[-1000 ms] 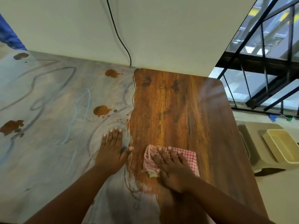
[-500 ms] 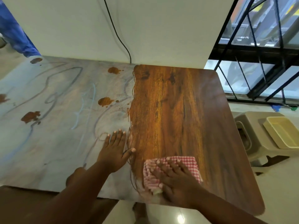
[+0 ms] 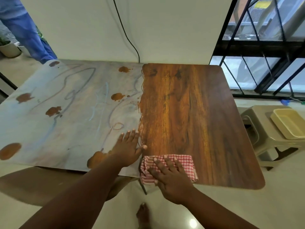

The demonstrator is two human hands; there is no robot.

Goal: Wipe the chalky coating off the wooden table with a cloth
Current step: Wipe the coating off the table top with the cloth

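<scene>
Cream wall (image 3: 165,30) backs the wooden worktop (image 3: 206,113), whose right half shows clean brown grain while the left half lies under a pale chalky coating (image 3: 57,113) with scribbled lines and bare brown patches. A red-and-white checked cloth (image 3: 186,164) sits bunched at the near edge, just on the clean side of the boundary. The right hand (image 3: 170,177) presses flat on it, fingers straight and spread, its grip loose rather than closed. The left hand (image 3: 127,148) rests palm down on the chalk beside it, fingers straight, holding nothing. Off to the right a beige stool (image 3: 264,139) carries a yellow tray (image 3: 288,124) near a barred window (image 3: 264,47)
</scene>
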